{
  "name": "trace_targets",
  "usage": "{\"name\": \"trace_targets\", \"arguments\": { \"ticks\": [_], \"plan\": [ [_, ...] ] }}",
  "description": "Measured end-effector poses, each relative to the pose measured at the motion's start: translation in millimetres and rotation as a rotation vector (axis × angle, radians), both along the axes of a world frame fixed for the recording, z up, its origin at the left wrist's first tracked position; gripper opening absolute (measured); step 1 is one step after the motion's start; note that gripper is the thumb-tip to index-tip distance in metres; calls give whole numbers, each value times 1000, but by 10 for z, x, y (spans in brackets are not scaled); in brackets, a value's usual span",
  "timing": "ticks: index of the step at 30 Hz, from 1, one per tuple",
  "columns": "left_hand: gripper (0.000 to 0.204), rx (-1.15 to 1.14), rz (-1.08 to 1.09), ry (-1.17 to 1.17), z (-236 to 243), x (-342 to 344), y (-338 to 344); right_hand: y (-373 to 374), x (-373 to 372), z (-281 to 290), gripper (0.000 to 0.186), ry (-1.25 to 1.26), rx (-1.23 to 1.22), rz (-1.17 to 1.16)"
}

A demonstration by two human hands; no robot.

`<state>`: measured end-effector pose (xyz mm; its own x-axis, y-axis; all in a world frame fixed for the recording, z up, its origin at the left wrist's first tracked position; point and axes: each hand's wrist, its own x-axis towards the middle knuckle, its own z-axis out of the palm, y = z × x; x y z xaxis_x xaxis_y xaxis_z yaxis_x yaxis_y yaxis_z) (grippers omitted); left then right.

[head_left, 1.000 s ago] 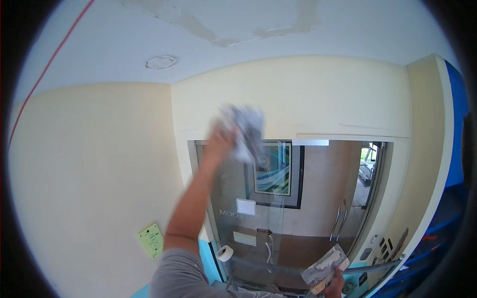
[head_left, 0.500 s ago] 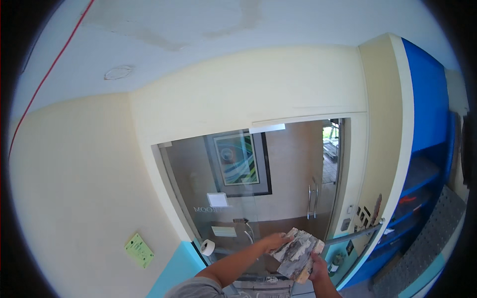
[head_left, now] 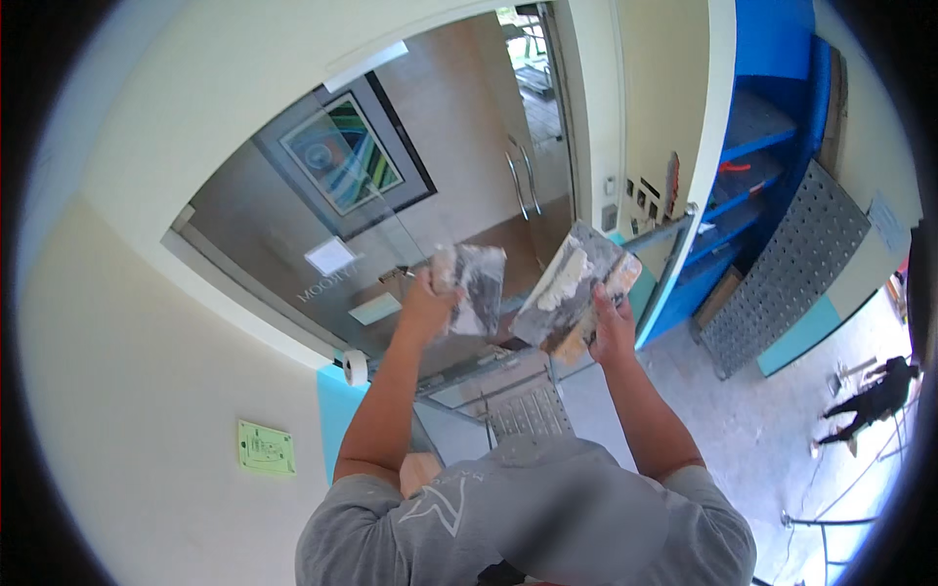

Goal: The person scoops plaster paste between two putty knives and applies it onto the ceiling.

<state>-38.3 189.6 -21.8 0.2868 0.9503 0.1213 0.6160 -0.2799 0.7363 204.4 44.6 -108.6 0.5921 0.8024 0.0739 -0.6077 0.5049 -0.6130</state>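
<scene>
My left hand (head_left: 427,308) is closed on the edge of a rectangular grey putty blade (head_left: 478,291), smeared with white. Raised to its right, a wider putty blade (head_left: 567,289) with a pale, wood-like back strip lies in my right hand (head_left: 612,330). A thick smear of white putty (head_left: 567,281) sits on that blade's face. My right fingers wrap round the back strip. The two blades are apart, with a narrow gap between them. Both hands are held up at about chest height in front of the glass doors (head_left: 459,107).
A perforated metal scaffold plank (head_left: 533,414) is below my hands, beside grey rails (head_left: 660,283). A white tape roll (head_left: 355,367) is at the left door frame. On the right are blue shelves (head_left: 752,137), a leaning perforated plank (head_left: 787,264) and, farther off, a person in dark clothes (head_left: 874,402).
The view has tilted down and turned, bringing my torso and the floor in. The blades were together before; now my hands hold them apart, left blade to the left, right blade to the right.
</scene>
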Motion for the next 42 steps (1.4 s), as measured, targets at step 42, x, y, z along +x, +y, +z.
{"name": "trace_targets", "arguments": {
  "ticks": [42],
  "plan": [
    [50,1527,296,-786,4920,-2842,204,855,-56,-703,53,27,-88,177]
  ]
}}
